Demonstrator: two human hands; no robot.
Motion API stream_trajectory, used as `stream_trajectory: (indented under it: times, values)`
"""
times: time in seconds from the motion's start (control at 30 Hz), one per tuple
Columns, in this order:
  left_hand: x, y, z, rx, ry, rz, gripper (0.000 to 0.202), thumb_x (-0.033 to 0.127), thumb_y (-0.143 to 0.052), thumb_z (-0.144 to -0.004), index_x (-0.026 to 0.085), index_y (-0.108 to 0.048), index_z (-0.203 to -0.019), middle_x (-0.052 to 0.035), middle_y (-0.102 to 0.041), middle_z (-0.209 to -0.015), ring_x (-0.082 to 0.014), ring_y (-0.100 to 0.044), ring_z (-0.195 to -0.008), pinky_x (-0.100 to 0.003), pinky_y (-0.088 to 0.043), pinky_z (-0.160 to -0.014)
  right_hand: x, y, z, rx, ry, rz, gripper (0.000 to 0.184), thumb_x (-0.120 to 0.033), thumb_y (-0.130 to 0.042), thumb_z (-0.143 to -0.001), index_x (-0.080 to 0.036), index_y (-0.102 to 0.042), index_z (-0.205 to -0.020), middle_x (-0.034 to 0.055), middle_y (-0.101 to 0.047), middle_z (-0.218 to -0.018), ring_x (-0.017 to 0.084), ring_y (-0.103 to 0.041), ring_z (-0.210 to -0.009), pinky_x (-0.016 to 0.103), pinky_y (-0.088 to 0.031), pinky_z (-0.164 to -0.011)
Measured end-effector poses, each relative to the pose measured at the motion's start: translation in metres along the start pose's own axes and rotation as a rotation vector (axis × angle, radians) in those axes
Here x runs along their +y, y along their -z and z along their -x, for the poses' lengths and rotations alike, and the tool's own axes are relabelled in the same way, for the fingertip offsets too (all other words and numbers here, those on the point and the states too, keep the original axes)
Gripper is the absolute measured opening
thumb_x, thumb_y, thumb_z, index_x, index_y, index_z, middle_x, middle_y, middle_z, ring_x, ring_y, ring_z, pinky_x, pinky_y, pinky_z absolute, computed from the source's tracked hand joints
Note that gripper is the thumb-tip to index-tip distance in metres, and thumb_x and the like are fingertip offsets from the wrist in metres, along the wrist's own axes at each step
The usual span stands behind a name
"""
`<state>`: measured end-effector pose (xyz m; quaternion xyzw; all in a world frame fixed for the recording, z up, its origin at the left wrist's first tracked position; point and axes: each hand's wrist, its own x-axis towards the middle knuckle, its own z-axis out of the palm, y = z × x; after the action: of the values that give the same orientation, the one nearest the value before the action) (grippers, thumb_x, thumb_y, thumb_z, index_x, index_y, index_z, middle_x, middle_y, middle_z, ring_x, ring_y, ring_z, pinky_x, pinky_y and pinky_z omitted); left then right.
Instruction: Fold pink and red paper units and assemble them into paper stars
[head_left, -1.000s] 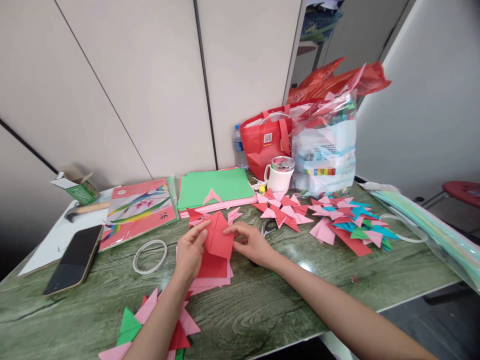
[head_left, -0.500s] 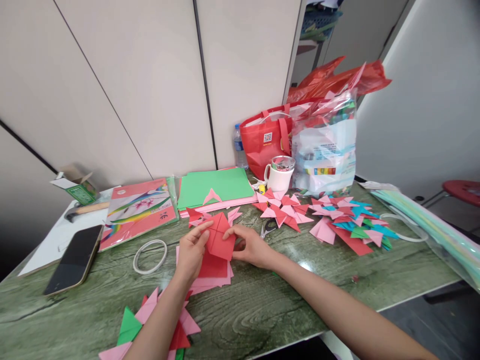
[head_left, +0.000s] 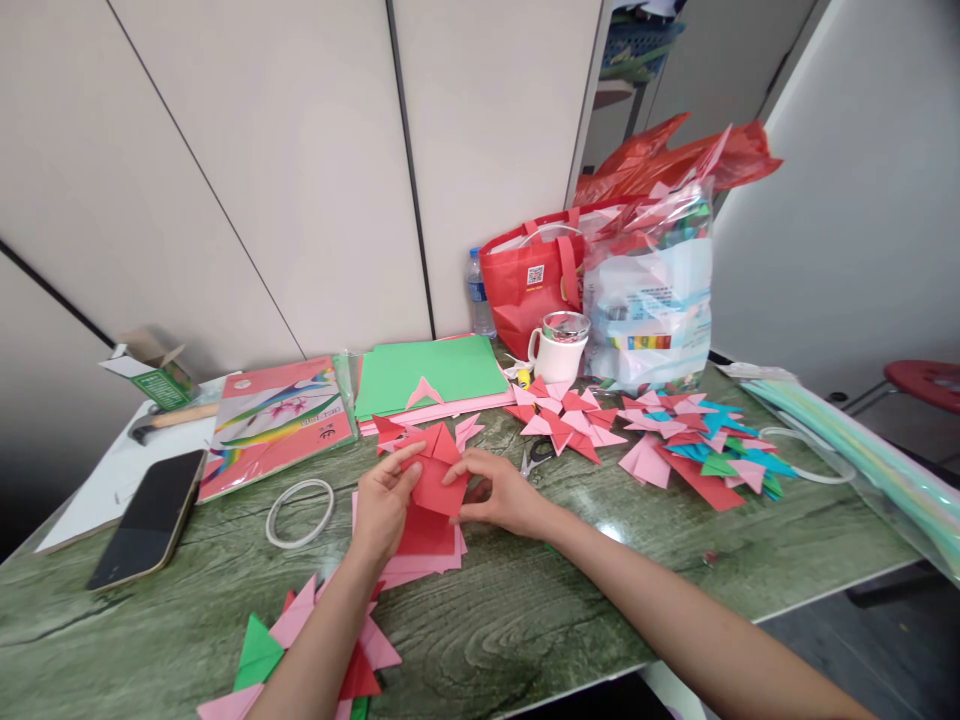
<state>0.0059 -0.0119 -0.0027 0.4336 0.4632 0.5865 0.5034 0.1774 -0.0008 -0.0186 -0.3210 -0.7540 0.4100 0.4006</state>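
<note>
A red sheet of paper with folded top corners is held up between my two hands. My left hand pinches its left edge, thumb in front. My right hand grips the right edge with thumb and fingers. Beneath it, a stack of red and pink paper squares lies on the table. Just behind the held paper sit folded red and pink pieces, partly hidden by it. Near my left forearm lies a pile of folded pink, red and green pieces.
Green sheets lie at the back, beside a wrapped paper pack. Small scissors lie right of my hands, near piles of folded pieces. A white mug, phone, white ring and red bag stand around.
The red paper's lower part, which showed crossing creases, now shows a plain flap below the folded top corners. Both hands have barely moved.
</note>
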Motion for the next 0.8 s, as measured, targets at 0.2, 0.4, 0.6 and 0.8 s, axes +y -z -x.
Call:
stream_trajectory:
  times: [0.2, 0.4, 0.6, 0.8]
  values:
    - [-0.0004, 0.0008, -0.0004, 0.019, -0.009, -0.044, 0.032, 0.027, -0.074, -0.059, 0.017, -0.073, -0.09, -0.0026, -0.066, -0.065, -0.015, -0.056, -0.066, -0.023, -0.042, -0.059, -0.0006, -0.0009, -0.0001, 0.025, 0.006, -0.008, 0.028, -0.027, -0.079, -0.057, -0.019, -0.062, -0.078, 0.0009, -0.049, -0.082, 0.014, -0.05, -0.074, 0.021, -0.042, -0.054]
    - [0.0025, -0.0014, 0.0008, -0.013, 0.008, -0.014, 0.032, 0.027, -0.075, -0.058, 0.016, -0.073, -0.087, -0.0059, -0.069, -0.079, -0.0148, -0.056, -0.07, -0.023, -0.041, -0.061, -0.0002, -0.0022, 0.0, 0.096, -0.029, -0.095, 0.035, -0.038, -0.077, -0.058, -0.019, -0.052, -0.075, 0.0003, -0.049, -0.083, 0.014, -0.049, -0.074, 0.02, -0.042, -0.052]
    - [0.0041, -0.0016, 0.004, -0.074, 0.02, -0.087, 0.034, 0.03, -0.072, -0.063, 0.015, -0.072, -0.093, 0.0023, -0.057, -0.055, -0.007, -0.039, -0.046, -0.019, -0.029, -0.045, 0.0015, -0.0044, -0.0005, 0.17, -0.1, -0.129, 0.039, -0.039, -0.077, -0.058, -0.02, -0.048, -0.077, -0.0025, -0.049, -0.074, 0.012, -0.047, -0.065, 0.019, -0.039, -0.05]
    - [0.0035, 0.0003, 0.0061, -0.148, 0.018, -0.165, 0.04, 0.032, -0.07, -0.067, 0.015, -0.068, -0.104, 0.0013, -0.057, -0.058, -0.0066, -0.036, -0.046, -0.019, -0.028, -0.044, 0.0016, -0.0047, -0.0019, 0.258, -0.136, -0.163, 0.039, -0.041, -0.077, -0.057, -0.019, -0.046, -0.067, -0.0041, -0.045, -0.064, 0.01, -0.043, -0.057, 0.02, -0.035, -0.047]
